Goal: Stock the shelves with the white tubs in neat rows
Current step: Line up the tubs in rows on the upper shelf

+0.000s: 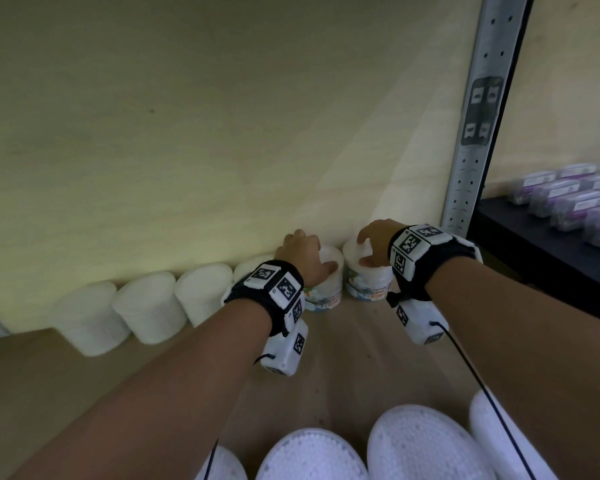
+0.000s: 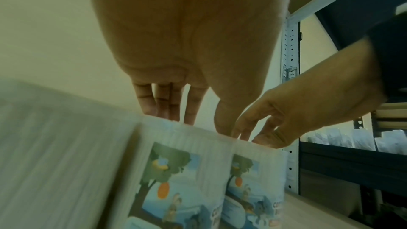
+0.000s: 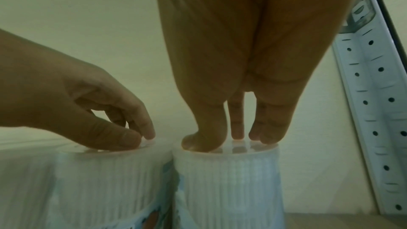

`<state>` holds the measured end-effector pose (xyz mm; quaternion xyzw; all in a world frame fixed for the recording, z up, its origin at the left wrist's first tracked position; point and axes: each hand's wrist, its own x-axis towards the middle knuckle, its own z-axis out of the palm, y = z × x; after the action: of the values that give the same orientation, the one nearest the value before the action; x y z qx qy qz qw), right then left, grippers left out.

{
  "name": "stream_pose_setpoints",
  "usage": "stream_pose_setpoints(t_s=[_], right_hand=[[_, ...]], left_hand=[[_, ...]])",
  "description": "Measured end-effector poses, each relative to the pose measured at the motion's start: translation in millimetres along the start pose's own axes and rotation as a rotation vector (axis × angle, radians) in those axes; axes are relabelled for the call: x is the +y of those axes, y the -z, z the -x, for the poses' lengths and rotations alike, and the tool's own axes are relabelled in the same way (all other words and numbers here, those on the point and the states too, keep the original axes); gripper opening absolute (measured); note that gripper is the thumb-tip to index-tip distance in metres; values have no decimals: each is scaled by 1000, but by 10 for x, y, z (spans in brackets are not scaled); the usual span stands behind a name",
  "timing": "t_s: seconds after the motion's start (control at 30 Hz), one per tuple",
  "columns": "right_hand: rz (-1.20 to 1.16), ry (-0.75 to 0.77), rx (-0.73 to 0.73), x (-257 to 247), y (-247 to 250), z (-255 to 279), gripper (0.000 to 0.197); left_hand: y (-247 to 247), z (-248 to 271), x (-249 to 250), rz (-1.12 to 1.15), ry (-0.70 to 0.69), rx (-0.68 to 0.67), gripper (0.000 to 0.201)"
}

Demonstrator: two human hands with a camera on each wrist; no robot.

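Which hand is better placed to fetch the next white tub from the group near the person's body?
Probably the right hand: the nearest loose tub lies under the right forearm. The left hand is farther.

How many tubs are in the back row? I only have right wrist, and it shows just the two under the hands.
Observer: Six. Head view shows four plain tubs left of the left hand, along the back wall; one is partly hidden by the wrist.
Operator: Labels out?
Observer: Only on the left-hand tub and right-hand tub; the other four show plain white sides.
Operator: Stock left?
Observer: Probably. Four white round tops sit at the near edge of head view, likely more tubs.
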<state>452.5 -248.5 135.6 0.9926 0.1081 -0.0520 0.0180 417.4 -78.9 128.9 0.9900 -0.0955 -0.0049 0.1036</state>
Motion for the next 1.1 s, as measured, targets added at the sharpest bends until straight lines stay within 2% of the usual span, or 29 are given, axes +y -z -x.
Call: stream_pose_setpoints(t_s=[0.37,0.8,1.1], right_hand=[[8,10,11,9,-15,-18,52],[8,-9,5,22,-46,-76,52],[124,-69,-56,-17,-19,-101,52]], left_hand=[[67,7,-24,38,-67,-59,54],[122,19,20,34,-57,-74,54],[184,71,129,-102,-105,-111,52]])
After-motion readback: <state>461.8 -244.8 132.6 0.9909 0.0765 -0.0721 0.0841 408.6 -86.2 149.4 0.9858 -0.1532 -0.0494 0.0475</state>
